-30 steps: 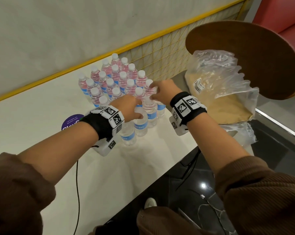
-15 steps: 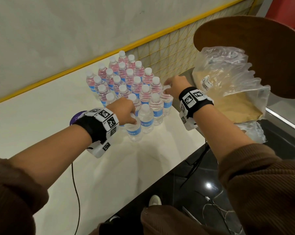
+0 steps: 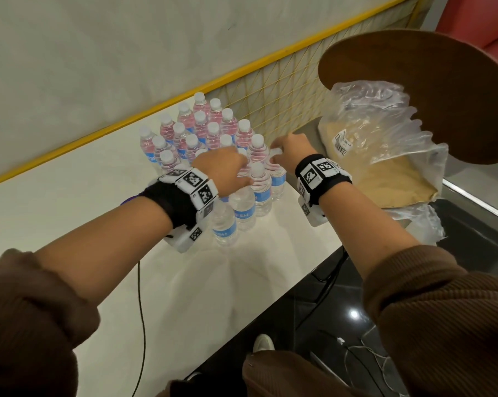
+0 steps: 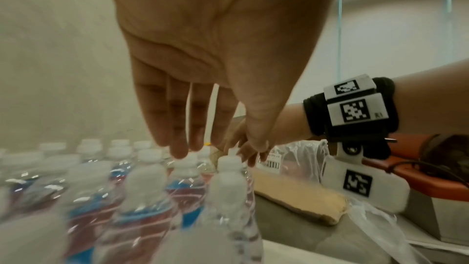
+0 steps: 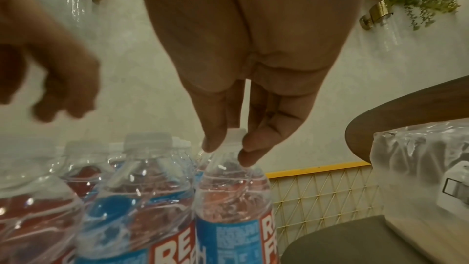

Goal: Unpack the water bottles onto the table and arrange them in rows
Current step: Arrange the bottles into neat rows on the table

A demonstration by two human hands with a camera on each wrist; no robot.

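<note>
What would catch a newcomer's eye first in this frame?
The packed block of water bottles standing in rows on the white table, hard against the yellow mesh rail. Both hands work at its near right corner: the right hand pinches the white cap of the corner bottle, while the left hand reaches in over the caps beside it. To the right, a crumpled clear plastic bag sits by a round wooden board.

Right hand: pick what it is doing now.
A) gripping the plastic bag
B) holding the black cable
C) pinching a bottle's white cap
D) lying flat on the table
C: the right hand pinches the white cap of the end bottle between thumb and fingers.
</note>
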